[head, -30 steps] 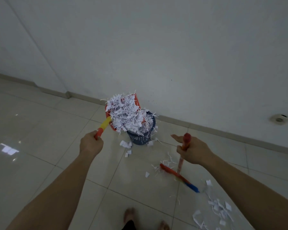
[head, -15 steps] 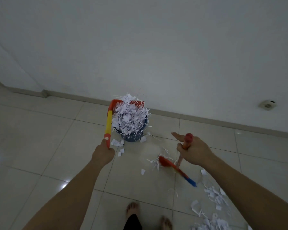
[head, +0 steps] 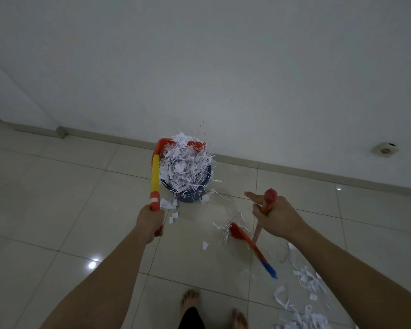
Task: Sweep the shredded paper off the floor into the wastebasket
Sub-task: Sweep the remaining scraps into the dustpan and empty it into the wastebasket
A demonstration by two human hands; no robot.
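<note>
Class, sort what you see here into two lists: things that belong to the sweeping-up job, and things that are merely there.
Belongs to the job:
left hand gripping the dustpan
right hand gripping the broom
wastebasket
shredded paper
loose scraps on the floor

Merely there:
wall socket
skirting board
bare feet

A white wall (head: 223, 67) with a round socket (head: 385, 149) meets a glossy tiled floor (head: 45, 198).

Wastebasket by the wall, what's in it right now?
The wastebasket is heaped above its rim with shredded paper, and the red dustpan is tipped over it. The paper hides the inside and bottom, so nothing else can be made out.
</note>
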